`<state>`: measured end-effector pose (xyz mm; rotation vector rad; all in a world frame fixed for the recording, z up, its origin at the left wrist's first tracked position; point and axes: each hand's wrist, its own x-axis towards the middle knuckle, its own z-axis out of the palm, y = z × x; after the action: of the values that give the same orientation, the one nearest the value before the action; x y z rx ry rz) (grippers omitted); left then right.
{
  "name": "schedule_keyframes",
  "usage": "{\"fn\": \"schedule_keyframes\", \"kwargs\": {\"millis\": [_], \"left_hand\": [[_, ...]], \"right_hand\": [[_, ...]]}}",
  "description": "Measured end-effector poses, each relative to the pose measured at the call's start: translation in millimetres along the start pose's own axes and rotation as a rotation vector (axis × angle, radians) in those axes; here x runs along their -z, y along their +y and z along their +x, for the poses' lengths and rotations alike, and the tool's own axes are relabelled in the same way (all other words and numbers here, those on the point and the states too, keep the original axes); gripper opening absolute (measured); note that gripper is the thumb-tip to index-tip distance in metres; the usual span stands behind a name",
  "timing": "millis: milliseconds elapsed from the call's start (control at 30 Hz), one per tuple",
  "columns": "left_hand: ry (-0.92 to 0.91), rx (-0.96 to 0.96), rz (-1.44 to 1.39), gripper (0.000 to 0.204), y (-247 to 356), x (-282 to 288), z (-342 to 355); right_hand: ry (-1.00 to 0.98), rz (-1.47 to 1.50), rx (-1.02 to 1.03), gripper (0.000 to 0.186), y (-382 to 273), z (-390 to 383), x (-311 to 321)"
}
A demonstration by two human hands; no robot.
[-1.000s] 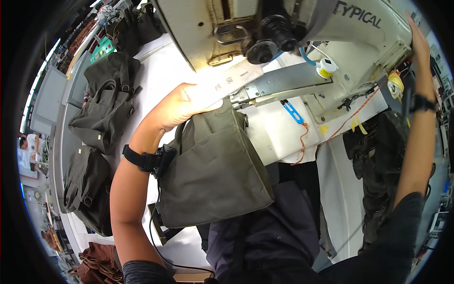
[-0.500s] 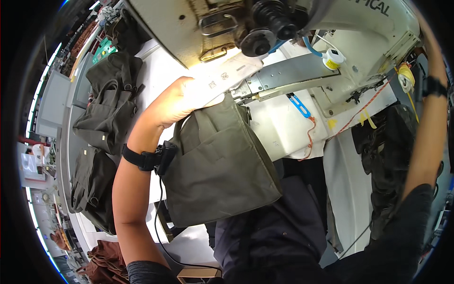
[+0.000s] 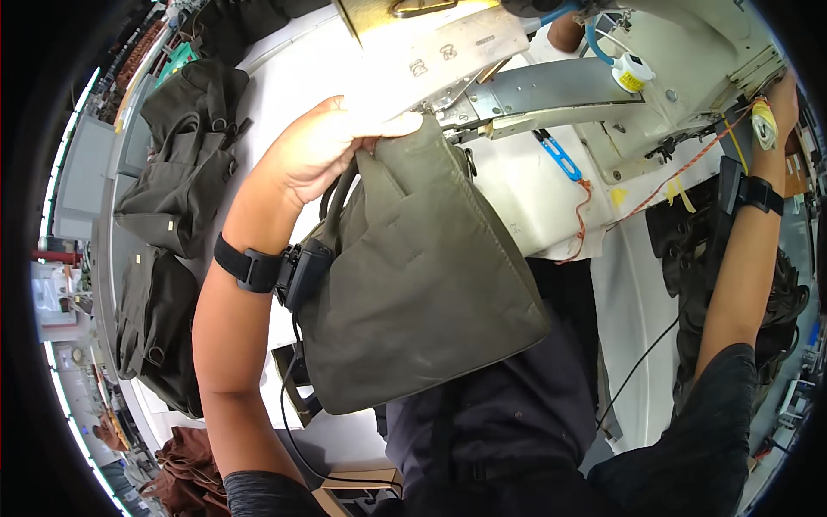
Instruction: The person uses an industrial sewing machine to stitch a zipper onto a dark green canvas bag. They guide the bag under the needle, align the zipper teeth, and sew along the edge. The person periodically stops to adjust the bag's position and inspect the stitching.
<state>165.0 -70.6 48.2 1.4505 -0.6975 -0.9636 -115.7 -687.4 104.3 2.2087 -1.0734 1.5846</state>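
Evidently the step in hand is placing or working the upper edge of the olive bag (image 3: 422, 276) at the narrow end of the sewing machine arm (image 3: 560, 90), though whether any stitch is being made cannot be told. The left hand (image 3: 323, 151) pinches the bag's top corner, thumb along the edge, just beside that end; the bag hangs tilted from there in front of the person's lap. The right hand (image 3: 782, 108) is raised at the machine's far right side, near a yellow bundle (image 3: 763, 125); what it grips, if anything, cannot be told. More olive bags (image 3: 172, 181) lie on the white tabletop (image 3: 289, 69) to the left. As a judgement, the next move calls for keeping that edge flat and the bag's weight supported, so the corner does not pull askew.
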Motion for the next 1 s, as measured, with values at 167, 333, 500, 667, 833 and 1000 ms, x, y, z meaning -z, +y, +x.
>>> {"fn": "schedule_keyframes", "kwargs": {"millis": [167,333,500,667,833,1000], "left_hand": [[0.014,-0.005,0.183,0.031,6,-4,-3],[0.05,0.033,0.205,0.037,13,-10,-7],[0.088,0.004,0.126,0.037,5,-7,-9],[0.078,-0.005,0.11,0.032,0,-4,-4],[0.081,-0.002,0.102,0.039,-1,-2,-8],[0.079,0.007,0.134,0.049,2,-8,-8]], "right_hand": [[-0.035,0.398,-0.138,0.032,-2,-18,-15],[-0.019,0.456,-0.071,0.033,24,-10,-26],[-0.03,0.574,-0.195,0.037,-29,-33,-7],[0.069,0.422,-0.059,0.054,1,-28,-17],[-0.035,0.668,-0.424,0.055,-55,-45,6],[-0.026,0.691,-0.259,0.052,-52,-45,9]]}}
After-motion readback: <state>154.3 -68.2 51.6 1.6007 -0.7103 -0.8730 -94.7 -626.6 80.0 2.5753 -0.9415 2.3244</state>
